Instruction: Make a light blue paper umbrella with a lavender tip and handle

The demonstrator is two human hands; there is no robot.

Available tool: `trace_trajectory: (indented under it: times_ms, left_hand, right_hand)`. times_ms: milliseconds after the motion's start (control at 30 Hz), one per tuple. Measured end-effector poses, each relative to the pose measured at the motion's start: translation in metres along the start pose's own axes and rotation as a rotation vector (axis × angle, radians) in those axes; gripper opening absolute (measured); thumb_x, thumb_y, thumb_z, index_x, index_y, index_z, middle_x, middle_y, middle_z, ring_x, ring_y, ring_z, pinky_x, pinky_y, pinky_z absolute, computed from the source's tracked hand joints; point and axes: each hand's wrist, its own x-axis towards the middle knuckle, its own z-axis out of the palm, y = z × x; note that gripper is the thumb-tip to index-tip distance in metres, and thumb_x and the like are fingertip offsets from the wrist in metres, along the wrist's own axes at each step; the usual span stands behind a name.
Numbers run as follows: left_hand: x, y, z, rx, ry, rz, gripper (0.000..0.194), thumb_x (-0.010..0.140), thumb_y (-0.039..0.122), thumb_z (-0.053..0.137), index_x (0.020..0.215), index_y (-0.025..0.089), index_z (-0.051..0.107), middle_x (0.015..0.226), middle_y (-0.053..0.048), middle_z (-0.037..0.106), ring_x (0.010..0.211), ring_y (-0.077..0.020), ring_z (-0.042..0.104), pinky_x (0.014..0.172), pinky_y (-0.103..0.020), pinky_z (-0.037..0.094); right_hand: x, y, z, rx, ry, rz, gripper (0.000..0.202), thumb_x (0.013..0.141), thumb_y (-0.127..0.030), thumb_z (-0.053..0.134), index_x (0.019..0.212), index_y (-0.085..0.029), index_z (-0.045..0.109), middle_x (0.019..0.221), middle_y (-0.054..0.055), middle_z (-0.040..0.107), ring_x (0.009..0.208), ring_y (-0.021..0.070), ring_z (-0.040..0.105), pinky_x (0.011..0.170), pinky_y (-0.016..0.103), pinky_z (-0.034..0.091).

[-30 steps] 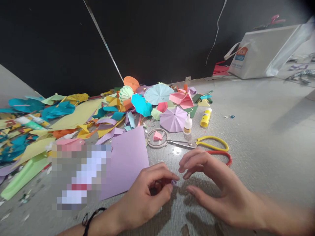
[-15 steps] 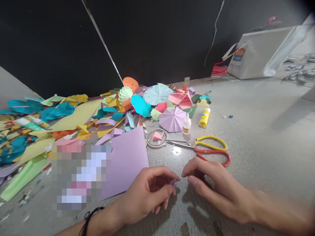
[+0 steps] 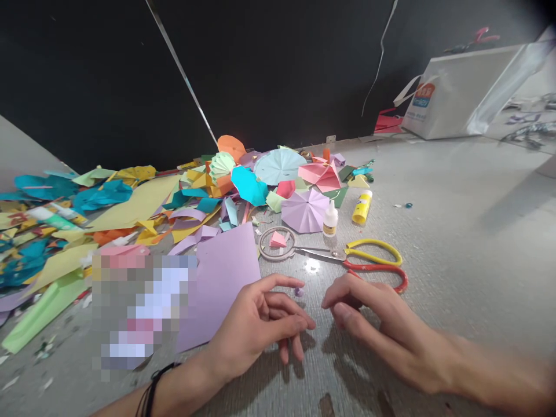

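Observation:
Just past the index fingertip of my left hand [image 3: 264, 324] lies a small purple paper piece [image 3: 299, 292]. That hand has its fingers apart and holds nothing. My right hand [image 3: 382, 330] is curved over the surface, its thumb and index finger apart with nothing seen between them. Beyond it lie scissors [image 3: 377, 267] with one yellow and one red handle. A purple sheet [image 3: 226, 272] is left of my left hand. A roll of tape [image 3: 262, 248] lies at the scissors' tip, with a folded pink paper [image 3: 278, 240] inside its ring.
Behind the scissors are a small glue bottle [image 3: 330, 223], a yellow glue stick [image 3: 362, 207] and a pleated purple paper disc [image 3: 304, 209]. Colourful paper scraps [image 3: 156, 200] cover the left and back. A white bag [image 3: 464, 92] stands at the back right by a dark wall.
My left hand has let go of the small purple piece, which now lies slightly farther forward on the surface. Its fingers have spread. My right hand has barely moved.

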Motion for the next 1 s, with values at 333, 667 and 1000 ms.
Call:
trace_trajectory:
  times_ms: [333,667,1000]
  left_hand:
    - [0.0,-0.005,0.0,0.083,0.059,0.07,0.054,0.068,0.021,0.095,0.111,0.014,0.063,0.069,0.003,0.069,0.048,-0.0055,0.056,0.044,-0.014,0.047]
    - [-0.004,0.01,-0.001,-0.028,0.109,0.168,0.052,0.096,0.037,0.069,0.141,0.016,0.054,0.125,-0.02,0.072,0.106,-0.0321,0.074,0.064,-0.029,0.061]
    - [0.0,0.013,-0.004,-0.082,0.243,0.276,0.03,0.099,0.033,0.06,0.117,0.018,0.078,0.146,-0.013,0.062,0.142,-0.0352,0.05,0.091,-0.04,0.061]
  right_hand:
    - [-0.001,0.002,0.0,-0.004,-0.025,0.005,0.024,0.107,-0.027,0.036,0.103,-0.02,0.058,0.081,0.002,0.065,0.067,0.0169,0.056,0.06,0.03,0.045]
    - [-0.001,0.001,0.001,0.008,-0.054,0.038,0.021,0.107,-0.027,0.036,0.104,-0.022,0.056,0.079,0.0,0.062,0.066,0.0166,0.053,0.06,0.029,0.044]
    - [-0.003,0.003,0.001,0.011,-0.068,0.02,0.021,0.107,-0.028,0.036,0.102,-0.021,0.055,0.082,0.002,0.063,0.069,0.0167,0.055,0.061,0.029,0.046]
